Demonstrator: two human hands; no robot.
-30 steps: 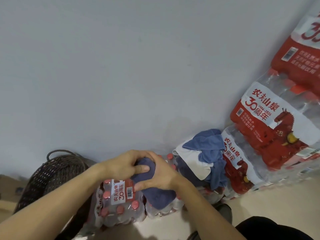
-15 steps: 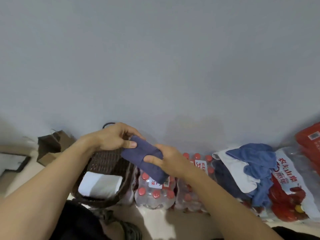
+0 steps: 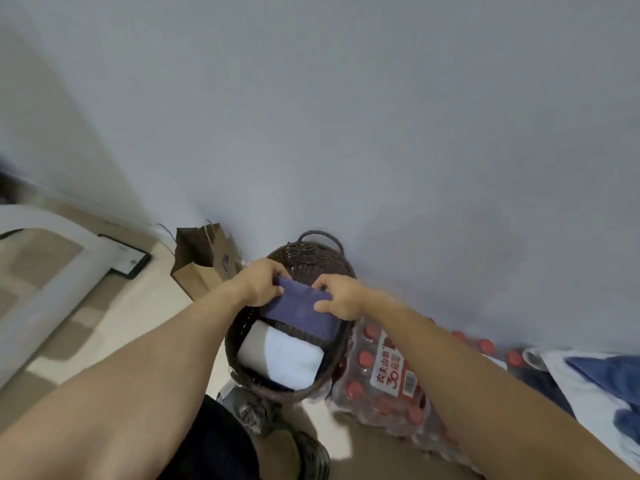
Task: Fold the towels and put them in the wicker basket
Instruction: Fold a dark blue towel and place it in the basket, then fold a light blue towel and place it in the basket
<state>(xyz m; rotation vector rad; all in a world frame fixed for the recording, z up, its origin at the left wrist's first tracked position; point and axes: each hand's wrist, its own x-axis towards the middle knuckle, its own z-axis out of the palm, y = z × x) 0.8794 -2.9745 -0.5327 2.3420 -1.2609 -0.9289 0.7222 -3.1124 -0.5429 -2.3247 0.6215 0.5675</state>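
Pale grey wall fills most of the view, and the wicker basket (image 3: 313, 261) is set on the floor right against it. A folded navy towel (image 3: 300, 315) is held over the basket's middle, gripped at both short ends: the left hand (image 3: 260, 282) is curled round the end nearer the paper bag (image 3: 204, 258), the right hand (image 3: 341, 296) is pinched onto the end nearer the pack of bottled water (image 3: 384, 372). Inside the basket, on the side nearest the person, a folded white towel (image 3: 287, 358) is already laid flat. More unfolded towels (image 3: 599, 386), blue and white, are seen heaped beyond the water pack, well apart from the basket.

The placing step looks to be in hand. It would be done best if the navy towel were lowered level, both ends kept taut so the fold is not lost, and set in the free space on the wall side of the white towel. Fingers should be released only once the cloth is resting on the basket floor, then drawn out sideways so the folded edge is not dragged open.
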